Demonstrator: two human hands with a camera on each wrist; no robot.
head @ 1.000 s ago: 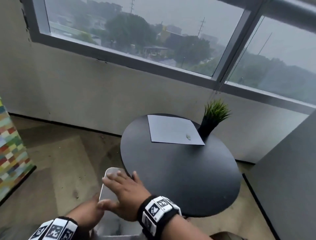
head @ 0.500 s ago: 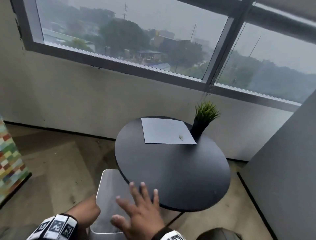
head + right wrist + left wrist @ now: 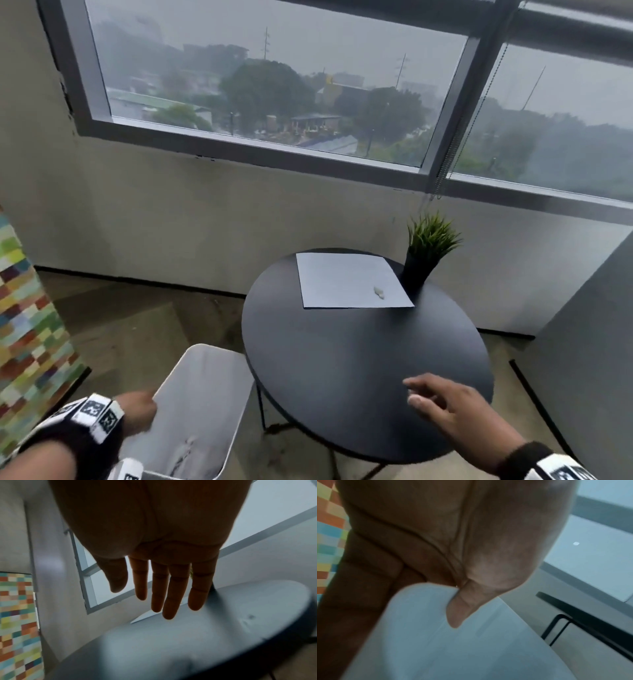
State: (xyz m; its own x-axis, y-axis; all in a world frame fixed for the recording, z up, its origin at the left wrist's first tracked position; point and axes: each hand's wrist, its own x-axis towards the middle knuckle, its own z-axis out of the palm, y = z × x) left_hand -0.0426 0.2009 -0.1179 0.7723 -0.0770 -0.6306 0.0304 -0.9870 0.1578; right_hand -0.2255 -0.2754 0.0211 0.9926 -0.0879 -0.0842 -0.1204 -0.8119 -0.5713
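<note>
- White chair (image 3: 205, 394): near left, just beside the round black table (image 3: 342, 359). The left hand (image 3: 137, 411) clamps the top edge of its backrest, thumb (image 3: 458, 609) in front, fingers behind.
- Right hand (image 3: 455, 407): fingers straight and spread above the table's near edge; whether it touches the table cannot be told.
- Chair's lower part is cut off by the frame; the backrest is smooth and round-cornered.

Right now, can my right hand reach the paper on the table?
Probably yes, with a forward stretch: the right hand hovers open over the table near its front edge, only bare tabletop lies before the paper, and the plant stands to its side.
</note>
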